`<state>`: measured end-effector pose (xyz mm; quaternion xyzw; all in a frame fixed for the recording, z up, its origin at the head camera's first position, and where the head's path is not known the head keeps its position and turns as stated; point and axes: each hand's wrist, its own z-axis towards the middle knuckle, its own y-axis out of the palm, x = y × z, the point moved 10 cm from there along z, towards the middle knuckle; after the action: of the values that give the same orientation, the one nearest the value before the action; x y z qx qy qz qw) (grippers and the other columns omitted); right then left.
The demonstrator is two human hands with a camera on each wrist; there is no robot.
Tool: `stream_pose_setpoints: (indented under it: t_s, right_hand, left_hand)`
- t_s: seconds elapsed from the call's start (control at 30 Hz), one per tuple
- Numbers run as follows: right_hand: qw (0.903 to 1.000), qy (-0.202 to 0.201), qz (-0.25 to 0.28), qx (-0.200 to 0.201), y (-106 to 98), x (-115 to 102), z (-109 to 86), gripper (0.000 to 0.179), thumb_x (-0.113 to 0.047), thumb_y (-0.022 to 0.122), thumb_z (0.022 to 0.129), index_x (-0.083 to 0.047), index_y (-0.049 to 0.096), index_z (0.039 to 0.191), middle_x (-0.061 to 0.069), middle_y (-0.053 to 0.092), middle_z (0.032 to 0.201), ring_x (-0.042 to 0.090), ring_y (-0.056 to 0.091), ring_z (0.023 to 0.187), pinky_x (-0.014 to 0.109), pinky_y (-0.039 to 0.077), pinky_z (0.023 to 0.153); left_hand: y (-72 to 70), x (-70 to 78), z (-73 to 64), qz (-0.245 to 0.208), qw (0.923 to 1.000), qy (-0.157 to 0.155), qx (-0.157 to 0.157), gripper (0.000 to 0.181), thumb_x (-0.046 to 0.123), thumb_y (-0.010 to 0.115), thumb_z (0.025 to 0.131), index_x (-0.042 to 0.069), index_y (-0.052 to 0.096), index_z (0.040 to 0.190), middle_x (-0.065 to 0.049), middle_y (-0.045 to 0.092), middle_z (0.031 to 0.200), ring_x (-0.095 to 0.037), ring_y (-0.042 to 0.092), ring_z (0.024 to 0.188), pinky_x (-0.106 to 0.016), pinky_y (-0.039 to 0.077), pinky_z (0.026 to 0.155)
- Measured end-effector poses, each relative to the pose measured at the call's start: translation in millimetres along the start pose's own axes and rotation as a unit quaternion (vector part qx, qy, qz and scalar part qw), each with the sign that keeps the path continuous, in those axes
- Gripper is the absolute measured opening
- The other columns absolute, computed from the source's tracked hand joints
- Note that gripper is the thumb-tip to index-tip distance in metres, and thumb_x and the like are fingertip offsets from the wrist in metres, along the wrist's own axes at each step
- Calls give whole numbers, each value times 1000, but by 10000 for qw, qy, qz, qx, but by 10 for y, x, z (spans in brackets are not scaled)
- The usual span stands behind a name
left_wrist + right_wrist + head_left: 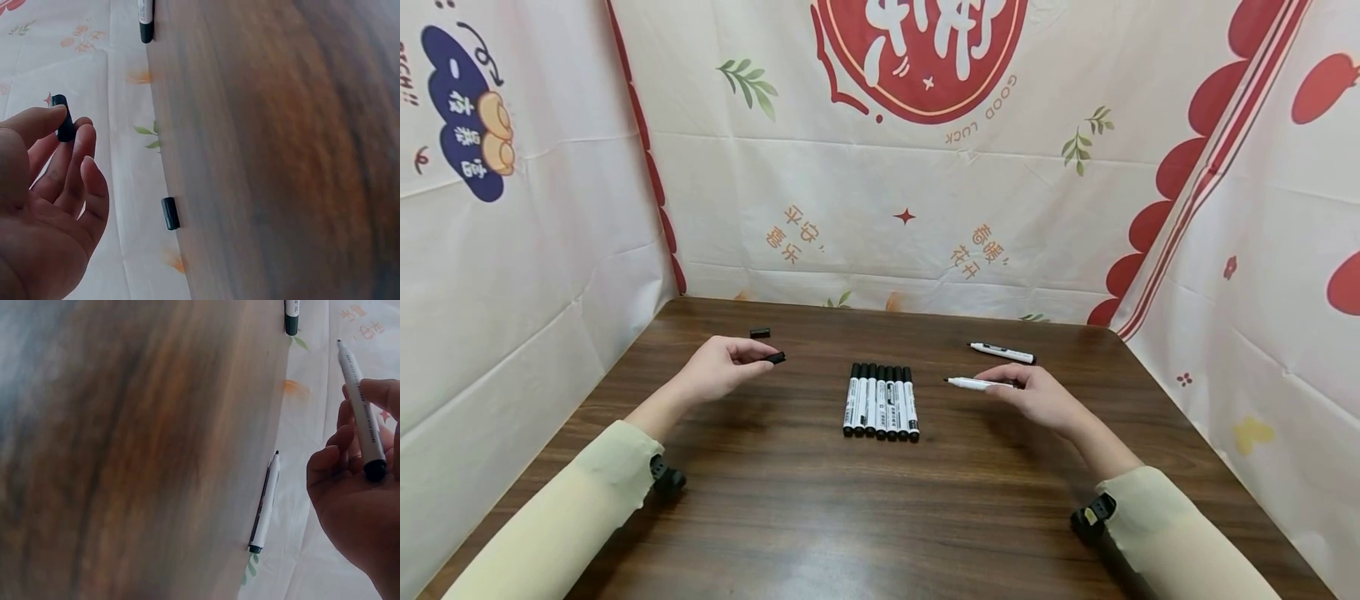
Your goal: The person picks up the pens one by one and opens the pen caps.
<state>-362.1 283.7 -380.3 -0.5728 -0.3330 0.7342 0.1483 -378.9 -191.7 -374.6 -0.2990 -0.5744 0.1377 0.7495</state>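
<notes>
Between thumb and fingertips, my left hand [724, 368] pinches a black marker cap [62, 119] over the left part of the table. A second black cap [760, 332] lies on the table just beyond that hand. My right hand [1033, 396] holds an uncapped white marker [362, 412], its bare tip pointing left and its black end near the palm. Behind the right hand, another uncapped marker [1002, 353] rests on the table with its tip to the left. Several capped white markers [882, 404] lie side by side in a row between the hands, black caps toward the back.
The brown wooden table [805, 508] ends at a printed cloth backdrop [865, 183] along its far edge. More cloth hangs at the left and right sides. A small black camera [666, 478] sits on the left sleeve and another [1093, 517] on the right sleeve.
</notes>
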Motion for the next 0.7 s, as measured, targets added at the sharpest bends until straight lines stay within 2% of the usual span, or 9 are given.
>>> stream_pose_setpoints:
  t_s: [0.2, 0.4, 0.53, 0.7]
  right_hand:
    - [9994, 160, -289, -68, -45, 93, 13, 29, -22, 75, 106, -8, 79, 131, 9, 74, 112, 16, 53, 95, 26, 47, 78]
    - [9980, 259, -546, -178, -80, 167, 34, 29, -24, 73, 107, -8, 79, 130, 10, 77, 119, 18, 56, 99, 27, 48, 83]
    - [9970, 365, -627, -271, -92, 228, 50, 30, -25, 73, 107, -9, 79, 130, 9, 77, 118, 18, 56, 99, 28, 47, 83]
    - [9948, 544, -782, -358, -108, 364, 74, 29, -25, 74, 106, -9, 79, 130, 8, 77, 113, 16, 56, 97, 28, 47, 82]
  left_hand:
    - [-9, -106, 6, 284, 9995, -75, -90, 29, 25, 79, 103, 11, 82, 128, -12, 83, 116, -21, 71, 92, -30, 52, 73]
    - [-37, -170, 37, 559, 9984, 16, -50, 25, 23, 80, 102, 11, 83, 124, -10, 80, 115, -19, 64, 87, -31, 49, 71]
    - [-63, -214, 63, 748, 9972, 48, -28, 23, 22, 80, 102, 11, 84, 123, -9, 80, 111, -16, 60, 84, -30, 49, 71]
    - [-65, -289, 106, 940, 9955, 56, -132, 23, 17, 79, 101, 8, 84, 122, -10, 81, 109, -15, 62, 86, -31, 50, 74]
